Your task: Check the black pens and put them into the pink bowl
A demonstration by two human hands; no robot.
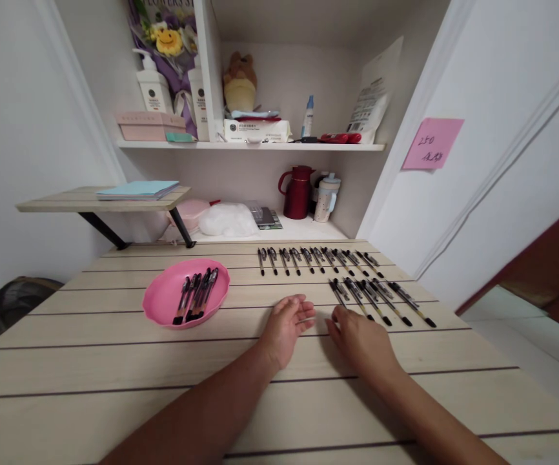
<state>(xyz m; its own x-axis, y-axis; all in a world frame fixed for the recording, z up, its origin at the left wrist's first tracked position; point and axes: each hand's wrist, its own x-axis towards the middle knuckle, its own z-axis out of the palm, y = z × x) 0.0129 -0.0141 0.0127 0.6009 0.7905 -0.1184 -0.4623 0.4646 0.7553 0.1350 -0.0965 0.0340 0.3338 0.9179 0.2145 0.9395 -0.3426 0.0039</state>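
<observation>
My left hand (pixel 286 329) hovers over the middle of the table with its palm turned inward. Its fingers are loosely curled and apart, with nothing in them. My right hand (pixel 364 339) is closed at the lower end of the leftmost pen (pixel 338 292) in the front row; its fingertips cover that end. Several more black-capped clear pens (pixel 398 303) lie slanted side by side to the right. Behind them runs a longer row of similar pens (pixel 311 260). To the left of my hands, a pink bowl (pixel 156 303) holds several pens (pixel 197 294).
A small raised shelf (pixel 66 199) with blue paper (pixel 137 189) stands at the table's back left. Behind the table, a white cabinet holds a red jug (pixel 299 194), a cup (pixel 326 199) and a white bag (pixel 228 219). A pink note (pixel 433 143) sticks to the right wall.
</observation>
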